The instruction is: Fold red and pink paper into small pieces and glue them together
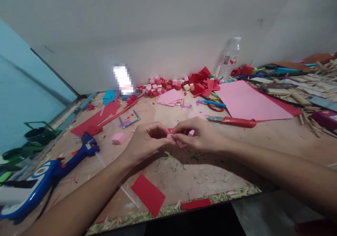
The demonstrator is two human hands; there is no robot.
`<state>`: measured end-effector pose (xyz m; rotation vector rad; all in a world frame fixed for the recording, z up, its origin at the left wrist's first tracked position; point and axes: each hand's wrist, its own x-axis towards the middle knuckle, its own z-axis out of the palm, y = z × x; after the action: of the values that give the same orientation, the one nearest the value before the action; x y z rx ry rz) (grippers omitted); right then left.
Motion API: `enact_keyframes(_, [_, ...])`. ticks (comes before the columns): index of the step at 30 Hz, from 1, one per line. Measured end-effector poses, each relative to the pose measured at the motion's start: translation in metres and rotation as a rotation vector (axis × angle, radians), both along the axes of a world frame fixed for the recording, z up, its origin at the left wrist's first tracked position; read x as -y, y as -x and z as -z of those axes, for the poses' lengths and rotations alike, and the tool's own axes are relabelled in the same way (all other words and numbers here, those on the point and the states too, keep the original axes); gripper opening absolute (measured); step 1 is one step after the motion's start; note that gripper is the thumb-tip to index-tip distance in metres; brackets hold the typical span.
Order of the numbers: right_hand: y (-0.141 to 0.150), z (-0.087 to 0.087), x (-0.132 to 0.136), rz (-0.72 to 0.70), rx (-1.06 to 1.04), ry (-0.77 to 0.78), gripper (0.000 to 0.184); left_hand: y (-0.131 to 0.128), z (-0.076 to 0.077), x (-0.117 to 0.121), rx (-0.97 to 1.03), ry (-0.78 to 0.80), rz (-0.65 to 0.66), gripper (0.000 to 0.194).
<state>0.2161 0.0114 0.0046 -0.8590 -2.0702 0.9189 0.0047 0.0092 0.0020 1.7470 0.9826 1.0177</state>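
Note:
My left hand (149, 137) and my right hand (193, 134) meet over the middle of the table. Between their pinched fingertips is a small piece of pink paper (170, 136), mostly covered by the fingers. More pink and red paper shows just under and behind the right hand. Left of my left hand lies a small pink paper block (118, 138). A knife with a red handle (238, 122) rests beyond my right hand. Nearer the front edge is a red paper rectangle (149, 195), below my left wrist.
A blue glue gun (86, 146) lies at left, with a clear glue stick (130, 195) near my left forearm. Small pink and red blocks (158, 86) are heaped against the wall. Pink sheets (254, 100), a plastic bottle (229, 60) and wooden sticks (308, 88) occupy the right side.

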Motion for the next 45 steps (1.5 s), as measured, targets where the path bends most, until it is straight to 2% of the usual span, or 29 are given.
enact_keyframes(5, [-0.001,0.002,-0.003,0.038,-0.017,0.008,0.018,0.005,0.001,-0.001,-0.195,-0.577,-0.015,0.006])
enact_keyframes(7, [0.000,0.002,-0.002,0.033,-0.019,0.044,0.018,0.006,0.001,0.000,-0.247,-0.740,0.009,0.004])
enact_keyframes(15, [0.000,0.002,-0.001,-0.020,-0.022,0.159,0.015,0.010,0.005,-0.005,-0.303,-0.909,0.099,0.004])
enact_keyframes(17, [-0.001,0.001,-0.002,-0.034,-0.020,0.185,0.015,0.010,0.006,-0.005,-0.265,-0.841,0.113,0.007])
enact_keyframes(23, [-0.002,-0.004,-0.004,-0.063,-0.071,0.313,0.016,0.005,0.004,-0.001,-0.068,-0.352,0.088,0.010])
enact_keyframes(30, [-0.005,0.003,-0.011,-0.147,-0.229,0.518,0.034,-0.004,0.008,0.002,0.243,-0.016,0.046,0.010])
enact_keyframes(35, [-0.005,0.010,-0.013,-0.125,-0.284,0.608,0.032,-0.006,0.009,0.003,0.269,0.037,-0.003,0.011])
enact_keyframes(45, [0.001,0.011,-0.009,-0.036,-0.370,0.548,0.031,-0.007,0.001,0.000,0.212,0.017,-0.057,0.011])
